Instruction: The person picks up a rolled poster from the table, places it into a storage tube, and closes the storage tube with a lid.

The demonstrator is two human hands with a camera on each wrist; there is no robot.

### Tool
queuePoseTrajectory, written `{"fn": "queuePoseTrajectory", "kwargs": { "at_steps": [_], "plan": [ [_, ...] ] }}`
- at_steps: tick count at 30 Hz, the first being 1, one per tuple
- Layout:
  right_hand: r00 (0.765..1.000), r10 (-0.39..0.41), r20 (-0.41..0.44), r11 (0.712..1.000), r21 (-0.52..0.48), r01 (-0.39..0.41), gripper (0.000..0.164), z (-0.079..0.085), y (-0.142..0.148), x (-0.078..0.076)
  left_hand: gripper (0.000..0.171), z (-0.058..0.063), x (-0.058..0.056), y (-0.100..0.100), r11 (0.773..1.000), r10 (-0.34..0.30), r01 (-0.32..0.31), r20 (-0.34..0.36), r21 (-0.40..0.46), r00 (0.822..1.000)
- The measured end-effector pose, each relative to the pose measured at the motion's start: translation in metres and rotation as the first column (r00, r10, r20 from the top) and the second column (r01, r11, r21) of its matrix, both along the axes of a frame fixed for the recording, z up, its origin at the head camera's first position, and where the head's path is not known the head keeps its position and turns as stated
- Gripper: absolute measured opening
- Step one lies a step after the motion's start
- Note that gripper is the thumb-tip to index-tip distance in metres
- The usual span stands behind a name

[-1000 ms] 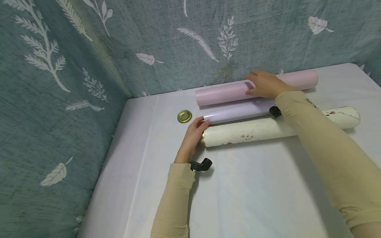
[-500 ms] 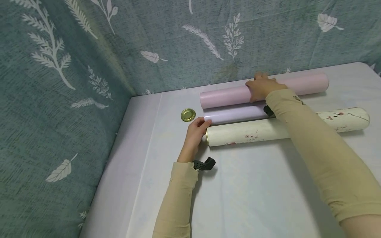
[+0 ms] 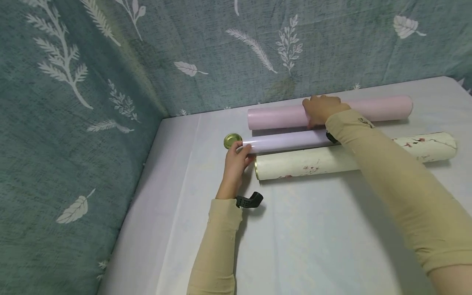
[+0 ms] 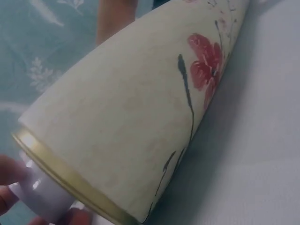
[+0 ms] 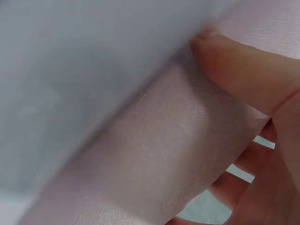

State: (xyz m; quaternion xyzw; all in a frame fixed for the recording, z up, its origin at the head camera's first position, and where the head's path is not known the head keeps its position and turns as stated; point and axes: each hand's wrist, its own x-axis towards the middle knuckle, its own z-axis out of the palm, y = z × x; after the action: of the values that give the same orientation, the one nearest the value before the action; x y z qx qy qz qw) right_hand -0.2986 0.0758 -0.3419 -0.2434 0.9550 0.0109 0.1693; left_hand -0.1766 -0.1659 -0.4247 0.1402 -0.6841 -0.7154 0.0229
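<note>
Three long rolls lie side by side on the white tabletop. The rear one is a pink roll (image 3: 276,118), which my right hand (image 3: 322,110) grips across its middle. In the right wrist view the thumb (image 5: 248,70) lies along its near side and the fingers reach round the other. Between the outer two is a thinner lavender roll (image 3: 284,141). Its left end is pinched by my left hand (image 3: 236,162), with the thumb on top. Nearest me is a cream roll (image 3: 306,164) with red flowers and a gold rim, partly hidden by my right sleeve.
A round gold lid (image 3: 232,140) lies just beyond my left fingers, partly covered by them. Behind the table (image 3: 313,229) hangs a green leaf-patterned cloth (image 3: 206,45), which also runs down the left side.
My left hand has drawn the lavender roll leftward, past the cream roll's rim and up to the lid. My right hand has closed round the pink roll, which has turned slightly.
</note>
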Motion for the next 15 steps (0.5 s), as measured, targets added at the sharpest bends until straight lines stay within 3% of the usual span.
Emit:
{"fn": "queuePoseTrajectory", "kwargs": {
  "at_steps": [7,15],
  "plan": [
    [1.000,0.024,-0.011,0.993,-0.111,-0.025,0.074,0.016,0.021,0.006,0.023,0.002,0.000,-0.007,0.988,0.012,-0.006,-0.038,0.152,0.999],
    [0.992,-0.047,-0.120,0.966,-0.259,0.014,0.072,0.021,0.049,0.038,0.019,-0.004,-0.002,-0.021,0.952,0.068,-0.037,-0.092,0.305,0.993]
  ]
}}
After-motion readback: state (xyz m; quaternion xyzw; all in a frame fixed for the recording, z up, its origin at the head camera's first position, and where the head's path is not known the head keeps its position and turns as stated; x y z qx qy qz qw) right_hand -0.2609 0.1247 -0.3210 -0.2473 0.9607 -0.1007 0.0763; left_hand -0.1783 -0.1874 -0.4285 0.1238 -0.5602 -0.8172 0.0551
